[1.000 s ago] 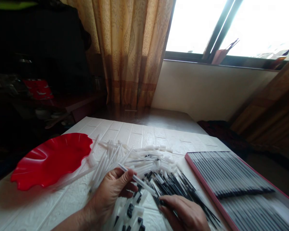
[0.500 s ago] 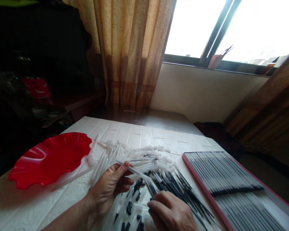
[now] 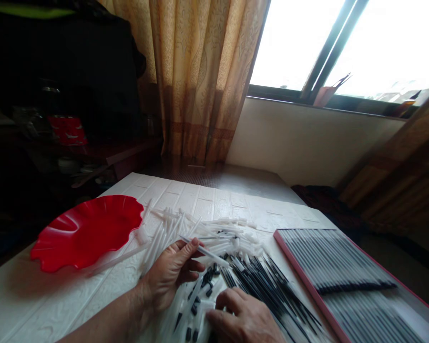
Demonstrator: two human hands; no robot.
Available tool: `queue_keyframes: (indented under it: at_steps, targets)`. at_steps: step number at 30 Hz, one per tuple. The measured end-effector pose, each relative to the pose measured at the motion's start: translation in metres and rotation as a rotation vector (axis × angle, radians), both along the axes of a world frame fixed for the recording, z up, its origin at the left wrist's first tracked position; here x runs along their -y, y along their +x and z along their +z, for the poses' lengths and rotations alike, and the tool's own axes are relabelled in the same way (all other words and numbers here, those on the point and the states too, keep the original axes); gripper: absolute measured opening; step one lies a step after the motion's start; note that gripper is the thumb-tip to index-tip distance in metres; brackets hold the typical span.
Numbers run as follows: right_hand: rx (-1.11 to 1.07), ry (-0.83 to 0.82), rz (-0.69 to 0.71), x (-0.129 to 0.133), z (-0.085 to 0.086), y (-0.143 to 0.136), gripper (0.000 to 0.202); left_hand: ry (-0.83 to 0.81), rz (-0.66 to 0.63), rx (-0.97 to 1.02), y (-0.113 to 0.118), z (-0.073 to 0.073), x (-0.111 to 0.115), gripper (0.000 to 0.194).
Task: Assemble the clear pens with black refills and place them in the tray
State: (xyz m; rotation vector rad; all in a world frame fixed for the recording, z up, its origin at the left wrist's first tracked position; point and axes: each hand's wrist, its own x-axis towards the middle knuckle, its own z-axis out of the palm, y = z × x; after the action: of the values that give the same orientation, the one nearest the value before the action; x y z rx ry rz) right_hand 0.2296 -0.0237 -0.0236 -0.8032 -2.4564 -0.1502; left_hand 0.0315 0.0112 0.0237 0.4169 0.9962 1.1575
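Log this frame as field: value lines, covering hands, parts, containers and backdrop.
left_hand: left hand pinches a slim white tube between thumb and fingers
right_hand: right hand down among small black pieces and whitish parts; grip unclear
loose_parts: pile of white tubes beyond the hands; black rods beside the tray
tray: pink-edged tray, right, with rows of slim sticks
dish: red wavy-rimmed dish, left
surface: white brick-patterned tabletop
backdrop: patterned curtain, window

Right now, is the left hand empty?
No, the left hand holds a slender translucent tube at a slant.
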Motion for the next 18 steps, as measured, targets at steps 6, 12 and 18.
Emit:
queue_keyframes:
  at_steps: [6,12,18]
  targets:
    - [-0.083,-0.140,-0.001,-0.003,-0.007,0.018,0.010,0.011,-0.019,-0.018,0.001,0.002,0.001,0.056]
    - [-0.415,-0.443,-0.073,-0.005,-0.001,0.039,0.014,0.022,-0.033,-0.074,0.003,0.004,0.003,0.055]
    - [-0.899,-0.843,-0.296,0.003,0.006,0.032,0.039,0.045,-0.067,-0.118,0.006,0.000,0.007,0.054]
